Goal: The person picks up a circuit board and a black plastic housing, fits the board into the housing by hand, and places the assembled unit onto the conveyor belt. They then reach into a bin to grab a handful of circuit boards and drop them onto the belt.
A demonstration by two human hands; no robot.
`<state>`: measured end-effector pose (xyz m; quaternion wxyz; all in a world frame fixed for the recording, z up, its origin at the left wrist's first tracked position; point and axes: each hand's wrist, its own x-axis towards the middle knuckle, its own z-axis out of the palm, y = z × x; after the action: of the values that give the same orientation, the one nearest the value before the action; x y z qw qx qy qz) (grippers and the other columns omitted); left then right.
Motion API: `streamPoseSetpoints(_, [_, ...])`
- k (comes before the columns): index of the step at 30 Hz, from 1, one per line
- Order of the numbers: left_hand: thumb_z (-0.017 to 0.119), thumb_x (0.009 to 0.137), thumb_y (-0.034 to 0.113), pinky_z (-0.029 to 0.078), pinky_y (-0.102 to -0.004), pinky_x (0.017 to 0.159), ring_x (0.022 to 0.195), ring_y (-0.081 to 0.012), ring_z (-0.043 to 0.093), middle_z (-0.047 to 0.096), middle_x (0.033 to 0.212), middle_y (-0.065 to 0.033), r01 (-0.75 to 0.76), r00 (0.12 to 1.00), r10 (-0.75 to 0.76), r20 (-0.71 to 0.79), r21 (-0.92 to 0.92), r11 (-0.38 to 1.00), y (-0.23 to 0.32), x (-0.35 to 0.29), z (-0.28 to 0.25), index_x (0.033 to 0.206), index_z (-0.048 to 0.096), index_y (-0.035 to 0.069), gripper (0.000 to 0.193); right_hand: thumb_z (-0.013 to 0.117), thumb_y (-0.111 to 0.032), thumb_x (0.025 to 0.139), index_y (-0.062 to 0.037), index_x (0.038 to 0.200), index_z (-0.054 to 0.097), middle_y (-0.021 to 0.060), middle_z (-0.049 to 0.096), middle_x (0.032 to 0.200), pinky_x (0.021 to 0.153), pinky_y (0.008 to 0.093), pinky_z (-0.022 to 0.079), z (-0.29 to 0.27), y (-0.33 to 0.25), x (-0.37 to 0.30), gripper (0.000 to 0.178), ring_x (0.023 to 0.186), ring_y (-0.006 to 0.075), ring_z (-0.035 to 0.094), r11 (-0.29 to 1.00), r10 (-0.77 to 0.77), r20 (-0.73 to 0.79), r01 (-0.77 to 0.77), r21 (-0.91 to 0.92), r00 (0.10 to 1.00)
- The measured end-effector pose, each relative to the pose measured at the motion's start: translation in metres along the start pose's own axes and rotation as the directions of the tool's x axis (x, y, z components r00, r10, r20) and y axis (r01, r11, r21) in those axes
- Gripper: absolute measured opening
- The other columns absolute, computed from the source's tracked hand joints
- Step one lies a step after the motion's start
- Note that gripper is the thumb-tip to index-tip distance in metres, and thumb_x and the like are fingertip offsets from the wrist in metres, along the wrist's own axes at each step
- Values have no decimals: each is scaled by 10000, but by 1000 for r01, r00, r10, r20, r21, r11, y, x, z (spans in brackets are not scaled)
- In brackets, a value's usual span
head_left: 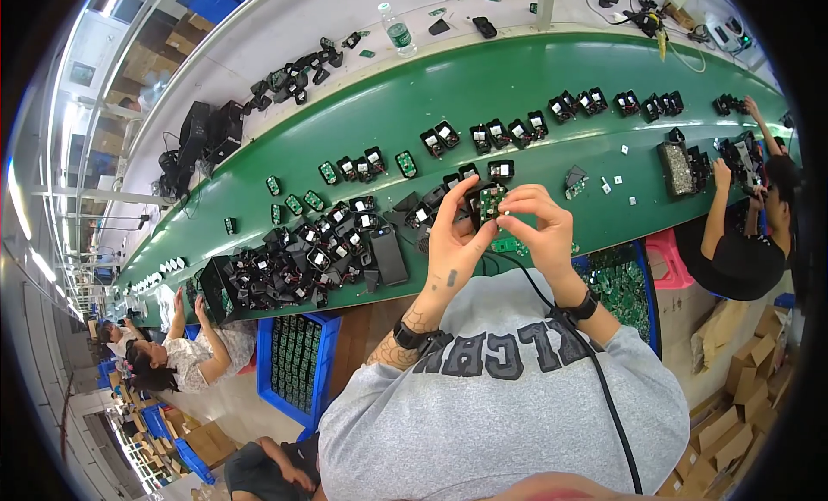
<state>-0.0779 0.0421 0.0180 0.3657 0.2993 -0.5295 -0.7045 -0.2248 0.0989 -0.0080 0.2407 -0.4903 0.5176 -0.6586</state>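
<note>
Above the near edge of the green bench, I hold a small black plastic case [473, 204] with a green circuit board [492, 203] at its open face. My left hand [455, 247] grips it from the left, fingers and thumb closed round its side. The fingers of my right hand [543, 231] are pinched at the board's right edge, near a tiny white part. Whether the board is fully seated in the case cannot be made out. Just beyond my hands is another open black case [500, 170]. A loose green board [507, 245] lies partly hidden under my right hand.
Many black cases [293, 259] are heaped left of me, beside a dark flat block [389, 255]. Rows of cases stretch along the bench [552, 74]. Blue crates [326, 363] of boards stand below the edge. Co-workers sit at both sides. A black cable [595, 363] crosses my front.
</note>
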Motion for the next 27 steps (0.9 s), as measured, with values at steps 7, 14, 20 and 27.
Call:
streamPoseSetpoints(7, [615,845,-84,553,-289,854,1057,-180,611,521,1240,-103,-198,973,223,-59,281,939,-7,4,1,1394,387,28,604,682,-38,837,1,941,724,30,599,972,856,284,456,-2,-5,-3,119,977,151,549,883,360,112,-377,280,926])
streamPoseSetpoints(14, [619,794,-122,571,-288,827,1070,-182,614,558,1240,-119,-388,911,397,115,563,729,-5,1,-2,1312,535,53,552,637,-84,889,57,971,686,67,560,1068,894,304,473,-15,1,-1,170,1028,177,562,735,445,406,-584,345,799])
streamPoseSetpoints(20, [597,755,-122,581,-330,797,1048,-270,623,608,1195,-137,-364,928,349,129,515,776,2,-1,3,1292,570,106,584,624,-85,900,72,957,681,82,555,1122,915,329,479,-19,-5,0,176,1062,185,566,652,471,449,-642,403,760])
streamPoseSetpoints(27, [603,787,-161,556,-280,855,1090,-180,609,549,1259,-113,-337,942,291,170,447,829,-1,-1,3,1322,528,57,583,674,-94,866,5,973,723,63,529,1259,1004,328,389,-25,-11,3,154,1166,187,494,741,397,470,-578,343,788])
